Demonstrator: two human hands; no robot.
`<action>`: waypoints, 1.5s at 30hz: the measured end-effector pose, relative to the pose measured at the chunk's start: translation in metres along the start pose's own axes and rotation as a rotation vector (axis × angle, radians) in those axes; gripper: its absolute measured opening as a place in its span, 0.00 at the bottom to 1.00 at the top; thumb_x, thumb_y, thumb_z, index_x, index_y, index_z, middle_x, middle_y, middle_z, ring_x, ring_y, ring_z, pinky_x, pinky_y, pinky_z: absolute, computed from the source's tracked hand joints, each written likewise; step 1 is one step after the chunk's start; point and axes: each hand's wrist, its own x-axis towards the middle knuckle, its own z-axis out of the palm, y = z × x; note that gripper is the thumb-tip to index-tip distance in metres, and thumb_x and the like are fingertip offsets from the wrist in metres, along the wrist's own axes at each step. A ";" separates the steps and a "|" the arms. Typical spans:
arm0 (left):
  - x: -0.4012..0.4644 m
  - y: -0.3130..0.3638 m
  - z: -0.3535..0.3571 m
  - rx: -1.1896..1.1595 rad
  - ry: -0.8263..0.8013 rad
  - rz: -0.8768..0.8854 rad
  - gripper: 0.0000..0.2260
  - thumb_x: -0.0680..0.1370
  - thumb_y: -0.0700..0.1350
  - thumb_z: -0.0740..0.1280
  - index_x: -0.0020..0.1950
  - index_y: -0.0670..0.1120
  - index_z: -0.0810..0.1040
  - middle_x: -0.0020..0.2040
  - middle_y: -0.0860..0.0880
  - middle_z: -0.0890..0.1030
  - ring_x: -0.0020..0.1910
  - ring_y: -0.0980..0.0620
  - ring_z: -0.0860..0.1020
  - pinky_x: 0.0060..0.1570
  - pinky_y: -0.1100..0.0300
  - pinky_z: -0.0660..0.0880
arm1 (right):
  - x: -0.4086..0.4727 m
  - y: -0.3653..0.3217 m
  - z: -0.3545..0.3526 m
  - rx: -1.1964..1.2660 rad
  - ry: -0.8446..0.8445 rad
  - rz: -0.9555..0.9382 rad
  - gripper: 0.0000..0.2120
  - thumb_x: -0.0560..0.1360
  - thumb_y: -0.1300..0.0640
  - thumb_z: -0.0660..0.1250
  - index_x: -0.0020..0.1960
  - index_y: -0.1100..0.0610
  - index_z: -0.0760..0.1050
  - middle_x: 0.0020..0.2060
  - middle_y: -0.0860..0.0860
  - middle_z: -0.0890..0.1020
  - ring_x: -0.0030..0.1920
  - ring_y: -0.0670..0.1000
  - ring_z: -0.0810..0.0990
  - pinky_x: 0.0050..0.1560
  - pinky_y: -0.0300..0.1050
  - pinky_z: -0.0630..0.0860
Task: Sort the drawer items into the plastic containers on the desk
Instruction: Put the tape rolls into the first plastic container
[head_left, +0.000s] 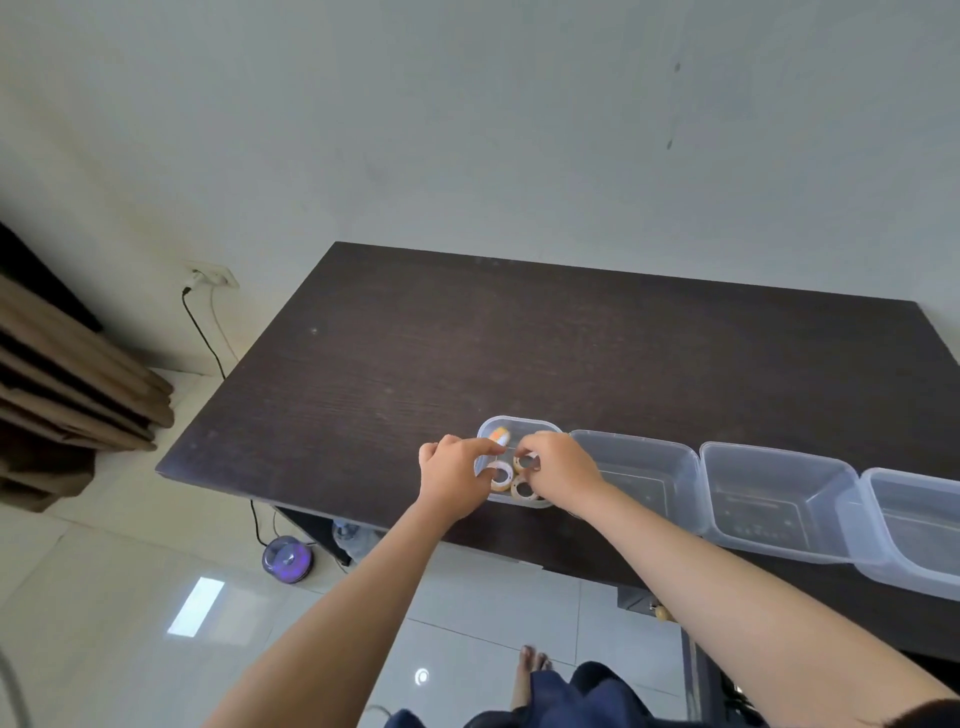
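Progress looks early: only the leftmost small container (519, 428) has anything in it, approx 3 tape rolls (501, 475) plus an orange/white item (500, 435); the 3 bigger containers (641, 473) to its right look empty, drawer not in view. Both arms reach fwd over the desk (415, 338) edge, hands meeting over that tub. Left hand (454, 475) fingers curled at the near-left roll, right hand (558, 467) fingers curled round a roll at the tub's right side; looks like pinching, can't tell 100%.

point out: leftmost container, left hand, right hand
leftmost container (519, 422): head view, far rim.
left hand (453, 475): head view, back of hand.
right hand (563, 467): head view, back of hand.
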 end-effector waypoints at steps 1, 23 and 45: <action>-0.006 0.000 -0.001 -0.021 -0.003 0.005 0.13 0.77 0.46 0.66 0.60 0.57 0.79 0.57 0.55 0.81 0.60 0.52 0.72 0.59 0.56 0.59 | -0.004 0.000 -0.001 0.019 0.016 -0.016 0.11 0.74 0.63 0.65 0.55 0.57 0.79 0.51 0.53 0.81 0.49 0.55 0.79 0.41 0.42 0.69; -0.210 0.080 0.091 -0.314 -0.202 0.073 0.12 0.76 0.43 0.67 0.59 0.47 0.79 0.56 0.51 0.81 0.53 0.53 0.78 0.50 0.65 0.71 | -0.254 0.093 0.012 0.108 0.084 0.158 0.08 0.73 0.63 0.66 0.49 0.57 0.80 0.41 0.49 0.81 0.42 0.51 0.79 0.44 0.50 0.79; -0.220 0.230 0.282 -0.145 -0.606 -0.157 0.14 0.72 0.43 0.71 0.57 0.48 0.79 0.58 0.47 0.76 0.56 0.47 0.77 0.57 0.53 0.75 | -0.344 0.336 0.004 -0.033 -0.413 0.281 0.22 0.66 0.55 0.75 0.59 0.48 0.78 0.53 0.51 0.73 0.57 0.55 0.71 0.54 0.47 0.71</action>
